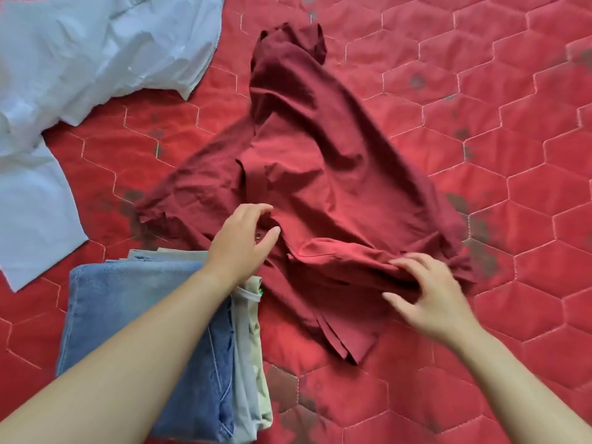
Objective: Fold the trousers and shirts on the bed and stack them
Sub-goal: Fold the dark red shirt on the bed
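Observation:
A crumpled maroon shirt [320,174] lies spread across the middle of the red quilted bed [496,91]. My left hand [238,241] hovers at the shirt's front placket by a metal snap, fingers loosely bent and thumb out, with no fabric pinched. My right hand [432,296] rests on a rolled fold of the shirt near its lower right, fingers spread over the cloth and thumb apart. Folded blue jeans [128,302] sit on a stack at the lower left, with folded beige trousers [256,363] under them. My left forearm crosses over the stack.
A pale blue-white shirt [80,65] lies unfolded at the upper left, with one part reaching down the left edge. The quilt shows dark stains around the maroon shirt. Bare quilt stretches to the right and along the bottom.

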